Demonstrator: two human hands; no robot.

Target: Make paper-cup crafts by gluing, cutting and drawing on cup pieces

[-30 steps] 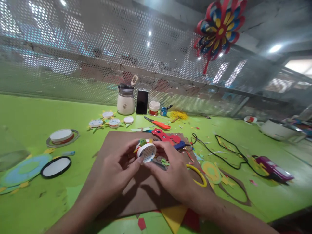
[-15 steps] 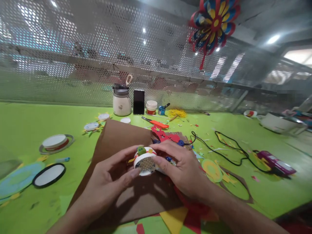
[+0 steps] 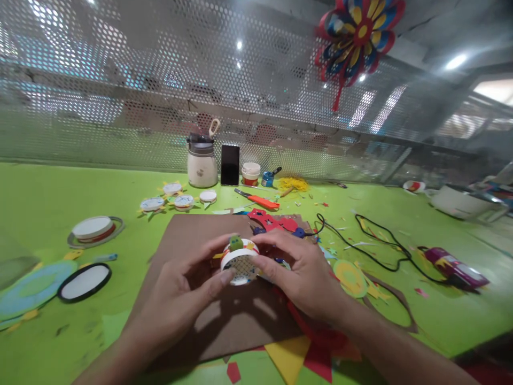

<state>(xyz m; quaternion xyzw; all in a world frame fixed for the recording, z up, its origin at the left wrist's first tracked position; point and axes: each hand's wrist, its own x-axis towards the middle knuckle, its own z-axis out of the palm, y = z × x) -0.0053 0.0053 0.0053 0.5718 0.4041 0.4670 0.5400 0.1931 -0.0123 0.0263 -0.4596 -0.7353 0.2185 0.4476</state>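
Green table (image 3: 48, 192) strewn with paper scraps, brown board (image 3: 192, 235) lying flat at its middle. Above the board, left hand (image 3: 180, 297) and right hand (image 3: 304, 272) both grasping 1 small white round craft piece (image 3: 239, 262), fingertips pinching its rim from either side. Topped by a green bead (image 3: 235, 243) and yellow paper points.

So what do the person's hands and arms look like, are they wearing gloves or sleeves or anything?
No gloves. Both the left hand and the right hand are bare, with short, plain nails and no polish. No ring, watch or bracelet shows on either. The forearms are bare too, as far down as the picture goes, so no sleeve is in sight. No marks or drawings on them.
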